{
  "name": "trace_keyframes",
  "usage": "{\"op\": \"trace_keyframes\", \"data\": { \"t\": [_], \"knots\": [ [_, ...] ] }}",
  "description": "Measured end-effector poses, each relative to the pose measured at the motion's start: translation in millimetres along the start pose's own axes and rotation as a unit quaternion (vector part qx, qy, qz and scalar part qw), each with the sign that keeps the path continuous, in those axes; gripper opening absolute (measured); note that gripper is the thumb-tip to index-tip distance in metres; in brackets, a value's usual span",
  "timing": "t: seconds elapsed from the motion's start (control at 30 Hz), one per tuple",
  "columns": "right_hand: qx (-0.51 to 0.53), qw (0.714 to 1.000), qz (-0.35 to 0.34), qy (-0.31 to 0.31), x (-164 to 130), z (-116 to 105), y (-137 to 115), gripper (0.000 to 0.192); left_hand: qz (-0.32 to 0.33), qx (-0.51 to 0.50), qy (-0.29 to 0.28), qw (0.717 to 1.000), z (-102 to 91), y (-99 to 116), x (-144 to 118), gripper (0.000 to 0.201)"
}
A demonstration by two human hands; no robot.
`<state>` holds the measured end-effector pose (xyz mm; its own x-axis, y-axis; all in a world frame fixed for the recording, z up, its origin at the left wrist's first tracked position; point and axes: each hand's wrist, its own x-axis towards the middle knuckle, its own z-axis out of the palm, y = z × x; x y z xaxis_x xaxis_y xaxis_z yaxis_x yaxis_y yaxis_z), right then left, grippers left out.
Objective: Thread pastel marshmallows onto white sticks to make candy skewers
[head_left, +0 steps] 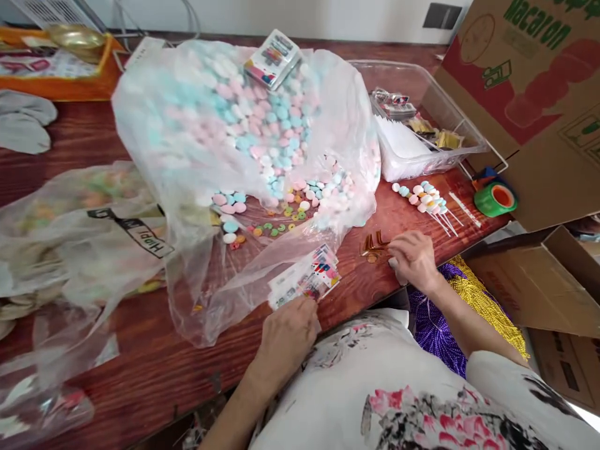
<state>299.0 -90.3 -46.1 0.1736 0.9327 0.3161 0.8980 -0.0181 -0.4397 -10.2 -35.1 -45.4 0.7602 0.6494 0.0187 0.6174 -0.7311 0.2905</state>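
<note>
Head view: wooden surface (140,369), seen from above.
Left hand (287,340): fingers pinching sticker sheet (307,280), beside clear candy bag (244,144).
Right hand (412,259): curled, fingertips touching gold strips (372,245) near the surface edge.

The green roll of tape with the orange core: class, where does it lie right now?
In the head view, the green roll of tape lies at the table's far right edge, beside the brown cardboard box, just right of the pastel candy skewers.

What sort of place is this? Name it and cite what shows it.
Likely a home or small workshop bench for packing sweets: a big clear bag of pastel candies, finished candy skewers, tape and cardboard cartons on a wooden table.
</note>
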Motion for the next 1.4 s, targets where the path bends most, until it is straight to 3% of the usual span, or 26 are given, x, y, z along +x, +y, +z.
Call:
{"op": "trace_keyframes", "data": {
  "t": [0.1,0.23,0.37,0.5,0.57,0.67,0.8,0.93,1.17,1.33,1.4],
  "knots": [
    [-0.036,0.999,0.019,0.005,7.5,-0.8,20.2,0.015,-0.041,0.050,-0.007,0.998,1.5,-11.9,13.4,0.024],
    [-0.086,0.992,-0.078,-0.054,13.0,17.2,-2.4,0.016,-0.069,0.054,0.027,0.996,0.0,-18.3,37.8,0.027],
    [-0.156,0.973,-0.130,-0.111,18.8,37.4,-24.4,0.014,-0.063,-0.086,0.101,0.989,-3.0,-18.3,33.7,0.027],
    [-0.173,0.967,-0.143,-0.123,22.8,43.7,-20.2,0.013,-0.103,-0.292,0.141,0.940,-5.8,-9.5,14.1,0.022],
    [-0.126,0.976,-0.144,-0.108,20.8,38.8,-20.3,0.012,-0.136,-0.367,0.137,0.910,-4.6,-4.0,8.3,0.021],
    [0.057,0.986,-0.128,-0.086,10.6,25.1,-35.6,0.014,-0.169,-0.431,0.113,0.879,0.8,4.1,8.1,0.022],
    [0.266,0.956,-0.111,-0.048,-9.0,19.6,-77.2,0.014,-0.172,-0.504,0.095,0.841,5.7,16.7,18.5,0.022],
    [0.274,0.950,-0.150,-0.015,-19.2,42.7,-107.1,0.029,-0.169,-0.555,0.101,0.809,-0.4,25.5,24.3,0.030],
    [0.319,0.939,-0.121,-0.039,-16.6,65.5,-115.8,0.030,-0.192,-0.594,0.111,0.774,-4.9,18.8,6.5,0.024],
    [0.388,0.920,-0.042,-0.030,-27.0,71.8,-118.3,0.034,-0.174,-0.586,0.136,0.779,-0.8,12.4,0.1,0.028],
    [0.424,0.905,0.014,-0.018,-32.4,74.0,-119.9,0.026,-0.163,-0.570,0.161,0.789,-1.4,12.1,0.3,0.028]
  ]
}}
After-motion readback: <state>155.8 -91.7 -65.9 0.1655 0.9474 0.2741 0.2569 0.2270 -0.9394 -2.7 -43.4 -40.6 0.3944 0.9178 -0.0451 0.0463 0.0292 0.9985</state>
